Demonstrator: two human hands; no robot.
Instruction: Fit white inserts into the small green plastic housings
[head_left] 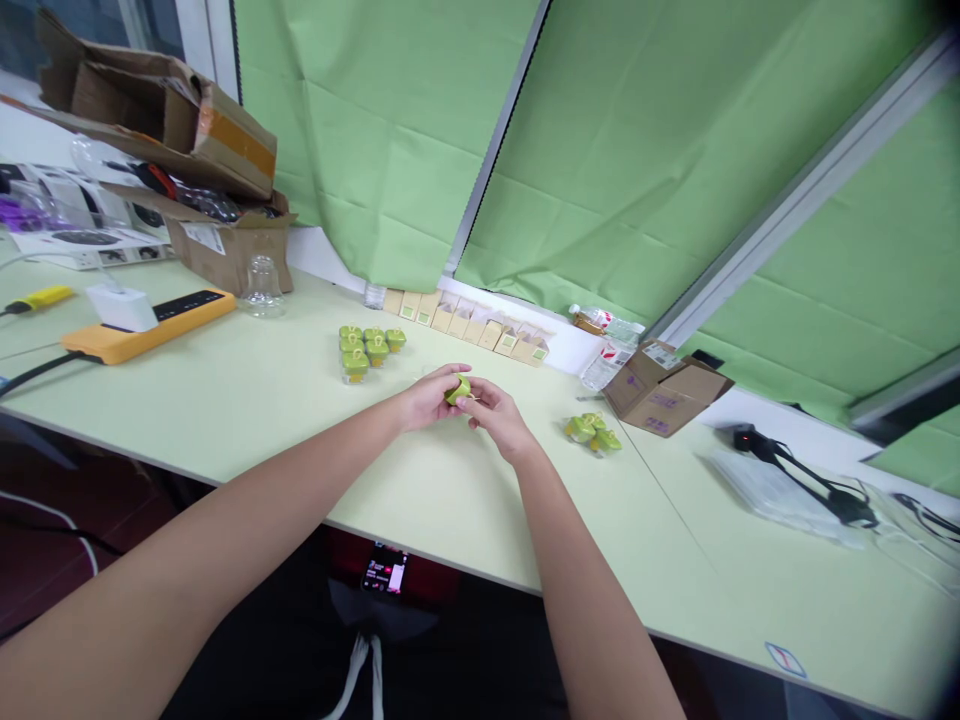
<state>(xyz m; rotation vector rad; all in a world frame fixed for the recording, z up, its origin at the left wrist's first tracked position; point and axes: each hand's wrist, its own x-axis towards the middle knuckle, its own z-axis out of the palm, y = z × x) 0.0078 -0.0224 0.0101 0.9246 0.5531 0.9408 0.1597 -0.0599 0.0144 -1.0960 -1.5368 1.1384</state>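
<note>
Over the middle of the pale table, my left hand (429,400) is closed around a small green-lidded container (458,388). My right hand (496,412) meets it from the other side, its thumb and fingers pinching at the container's edge near a thin light strand or loop. Left of my hands stands a group of similar green-lidded containers (355,364) with clear lower parts and yellowish contents. A smaller cluster of the same green-lidded containers (591,430) sits to the right.
Small tan boxes (471,320) line the wall. Plastic bottles (604,366) and a cardboard box (660,395) are at back right. An orange power strip (165,322), a clear jar (262,288) and stacked cartons (232,245) occupy the left. A phone (385,568) lies below the table edge.
</note>
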